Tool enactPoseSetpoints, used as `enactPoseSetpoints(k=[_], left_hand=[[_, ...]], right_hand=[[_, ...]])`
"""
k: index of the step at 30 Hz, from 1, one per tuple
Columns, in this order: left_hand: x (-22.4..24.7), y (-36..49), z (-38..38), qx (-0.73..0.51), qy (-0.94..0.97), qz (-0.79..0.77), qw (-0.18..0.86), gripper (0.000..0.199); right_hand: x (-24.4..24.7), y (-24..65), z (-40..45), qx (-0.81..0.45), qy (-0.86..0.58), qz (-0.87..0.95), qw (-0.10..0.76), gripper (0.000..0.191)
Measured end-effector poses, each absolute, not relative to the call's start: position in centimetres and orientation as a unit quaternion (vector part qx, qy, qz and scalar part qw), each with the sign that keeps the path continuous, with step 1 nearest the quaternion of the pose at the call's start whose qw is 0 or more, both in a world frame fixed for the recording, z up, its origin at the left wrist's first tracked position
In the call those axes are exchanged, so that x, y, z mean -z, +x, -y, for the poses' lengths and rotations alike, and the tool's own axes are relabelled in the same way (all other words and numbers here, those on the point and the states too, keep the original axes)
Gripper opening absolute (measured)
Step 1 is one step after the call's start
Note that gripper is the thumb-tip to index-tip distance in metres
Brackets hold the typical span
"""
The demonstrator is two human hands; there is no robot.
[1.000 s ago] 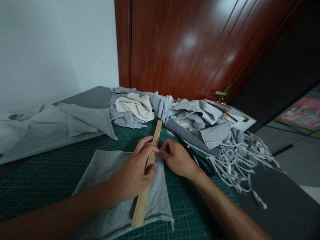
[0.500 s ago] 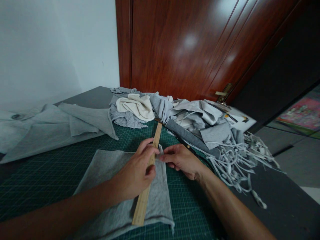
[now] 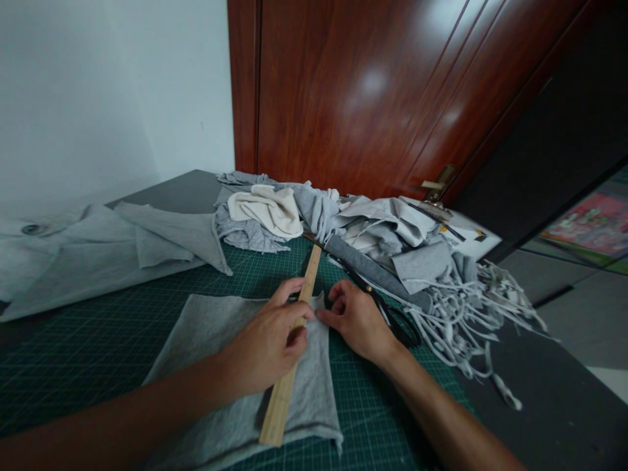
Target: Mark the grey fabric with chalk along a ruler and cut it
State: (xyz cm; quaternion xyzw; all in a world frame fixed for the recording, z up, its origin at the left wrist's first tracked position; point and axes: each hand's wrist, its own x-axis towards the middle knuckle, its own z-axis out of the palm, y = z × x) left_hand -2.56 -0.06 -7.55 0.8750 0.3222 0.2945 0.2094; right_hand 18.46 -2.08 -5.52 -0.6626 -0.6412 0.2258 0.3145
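A piece of grey knit fabric (image 3: 196, 353) lies flat, its right edge rumpled near the far corner. Diagonally across it rests a wooden ruler (image 3: 279, 405), its far end reaching past the cloth. My left hand (image 3: 267, 337) is closed over the middle of the ruler, fingers and thumb bearing on it. At the fabric's far right edge is my right hand (image 3: 360, 320), its thumb tip touching the cloth. Its fingers are curled, with a gap between index finger and thumb. Black-handled scissors (image 3: 405, 327) lie just beyond the right hand, partly hidden by it.
A green cutting mat (image 3: 73, 366) with grid lines lies under the work. More grey fabric (image 3: 122, 242) is spread at the left. Behind are heaped cloth pieces (image 3: 265, 209) and, at the right, a tangle of fabric strips (image 3: 451, 327). A wooden door (image 3: 343, 98) stands behind the table.
My right hand has shifted slightly outward, its index finger lifting off the fabric edge and curling back. The ruler's far end has swung slightly right under my left hand. More of the scissors shows.
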Motion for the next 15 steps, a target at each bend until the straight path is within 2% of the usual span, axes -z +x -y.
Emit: enactPoseSetpoints(k=[6, 11, 12, 15], left_hand=[[7.3, -2.5, 0.3, -0.281, 0.876, -0.327, 0.217, 0.031], [7.0, -2.4, 0.3, -0.296, 0.878, -0.314, 0.208, 0.027], [7.0, -2.4, 0.3, -0.296, 0.878, -0.314, 0.207, 0.026], [7.2, -2.4, 0.3, -0.294, 0.874, -0.326, 0.207, 0.026]], right_hand=[[5.5, 19.0, 2.2, -0.196, -0.605, 0.716, 0.287, 0.014], [4.9, 19.5, 2.9, -0.17, -0.555, 0.778, 0.24, 0.017], [4.7, 19.6, 3.1, -0.156, -0.56, 0.782, 0.223, 0.025], [4.3, 19.7, 3.6, -0.124, -0.582, 0.784, 0.176, 0.073]])
